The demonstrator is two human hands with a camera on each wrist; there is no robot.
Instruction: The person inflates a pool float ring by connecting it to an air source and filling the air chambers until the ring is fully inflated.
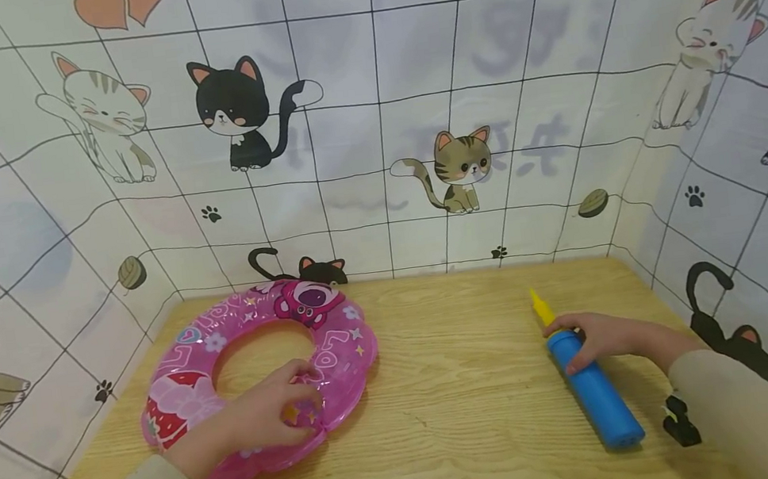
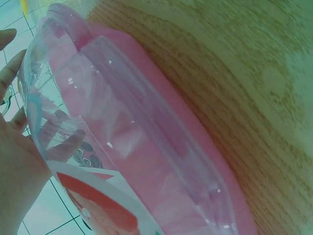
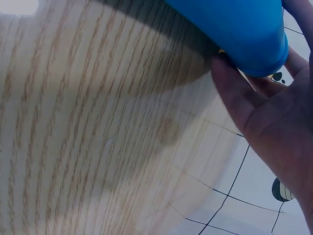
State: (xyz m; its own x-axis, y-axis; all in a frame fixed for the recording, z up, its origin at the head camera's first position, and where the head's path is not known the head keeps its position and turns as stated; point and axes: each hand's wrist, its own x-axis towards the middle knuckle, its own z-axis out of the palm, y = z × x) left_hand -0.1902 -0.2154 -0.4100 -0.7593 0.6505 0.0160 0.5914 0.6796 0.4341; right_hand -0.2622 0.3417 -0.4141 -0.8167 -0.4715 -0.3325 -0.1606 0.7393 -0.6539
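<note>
A pink inflatable swim ring (image 1: 340, 381) with printed characters, flowers and a strawberry lies on the left of the wooden table. My left hand (image 1: 262, 418) rests on its near right part, fingers loosely bent and spread. In the left wrist view, the fingers (image 2: 12, 73) show beside and through the ring's clear plastic (image 2: 142, 122). On the right lies a blue hand pump (image 1: 601, 397) with a yellow nozzle (image 1: 540, 306), pointing away from me. My right hand (image 1: 608, 340) grips the pump near the nozzle end, with thumb and fingers on either side of the barrel.
Behind and on both sides of the wooden table (image 1: 442, 360) stand white walls (image 1: 350, 140) with a grid and printed cats. Bare wood lies between the ring and the pump. A dark strap piece (image 1: 680, 421) hangs at the right sleeve.
</note>
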